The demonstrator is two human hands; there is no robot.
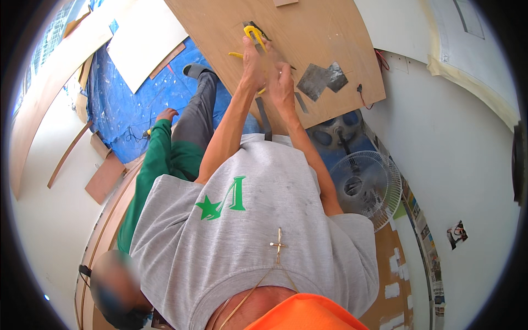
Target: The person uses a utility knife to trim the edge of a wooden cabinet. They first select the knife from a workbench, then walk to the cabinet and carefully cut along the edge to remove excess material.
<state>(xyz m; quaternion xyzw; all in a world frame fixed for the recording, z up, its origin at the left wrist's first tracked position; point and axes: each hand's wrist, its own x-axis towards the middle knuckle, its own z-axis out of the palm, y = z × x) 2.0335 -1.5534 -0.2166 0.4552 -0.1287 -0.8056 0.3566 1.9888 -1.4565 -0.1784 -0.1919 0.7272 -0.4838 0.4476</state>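
My left hand (251, 66) is closed around a yellow hand tool (254, 34) near the far edge of the wooden board (335, 55). Yellow handle-like pieces also show beside and below it. My right hand (283, 80) is closed just to its right; what it grips is hidden in a blurred patch between the hands. Two dark square pieces (313, 81) lie on the board to the right of my hands. A dark strip (263, 118) lies by the board's near edge, and a shorter grey strip (301, 102) sits under my right wrist.
A co-worker's green sleeve (159, 143) and leg are at my left, over a blue tarp (126, 82). A white sheet (144, 38) and plywood offcuts (104, 177) lie left. A standing fan (357, 187) is at my right, beside a white wall (462, 165).
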